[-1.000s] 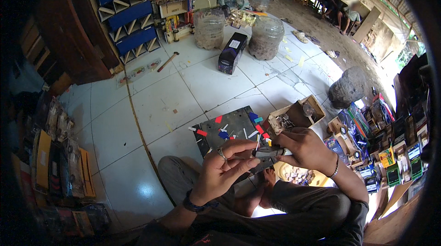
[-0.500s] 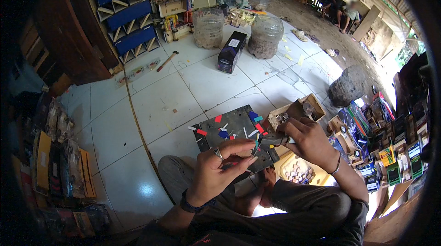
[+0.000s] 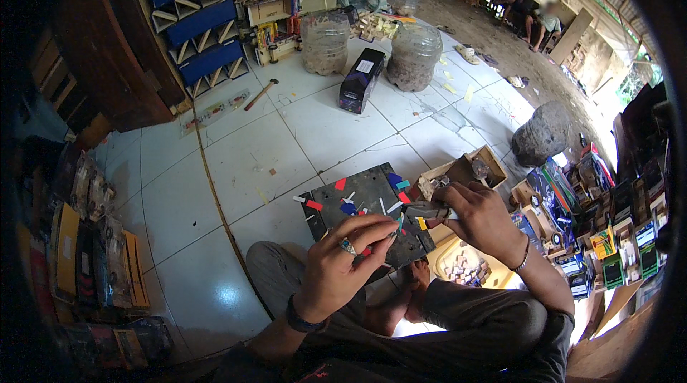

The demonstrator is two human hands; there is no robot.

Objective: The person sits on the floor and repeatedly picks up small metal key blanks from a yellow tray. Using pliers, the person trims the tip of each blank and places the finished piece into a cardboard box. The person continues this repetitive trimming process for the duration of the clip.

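Head view | pliers (image 3: 428,210) clasped in right hand (image 3: 481,220) | small part pinched by left hand (image 3: 342,268) over board (image 3: 361,205) | part best kept steady, squeezed gently.

Single head cam, fisheye, looks steeply down and forward; dark work board (image 3: 368,215) sits close, just below centre.
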